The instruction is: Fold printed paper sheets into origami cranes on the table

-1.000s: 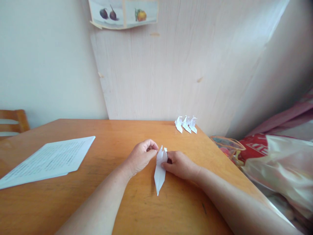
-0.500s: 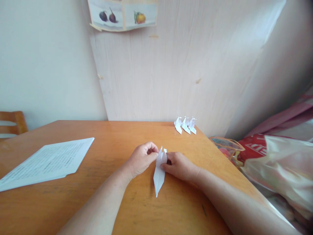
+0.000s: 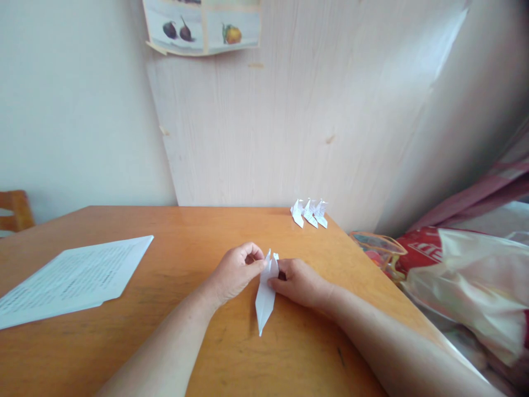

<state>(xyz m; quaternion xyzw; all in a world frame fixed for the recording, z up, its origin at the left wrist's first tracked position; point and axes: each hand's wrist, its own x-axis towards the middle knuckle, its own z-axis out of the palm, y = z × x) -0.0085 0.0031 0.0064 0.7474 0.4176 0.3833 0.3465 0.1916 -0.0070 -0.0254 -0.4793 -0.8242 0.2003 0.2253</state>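
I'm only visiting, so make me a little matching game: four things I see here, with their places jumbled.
1. folded paper
2. printed sheets
3. three paper figures
4. fruit pictures

A. up on the wall panel
B. between left hand and right hand
C. far right corner of the table
D. left part of the table

Pairs: 1-B, 2-D, 3-C, 4-A

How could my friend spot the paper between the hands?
Start with the wooden table. Near its middle, look between the left hand and the right hand for the pointed paper. Unlike the three paper figures by the far edge, it is held.
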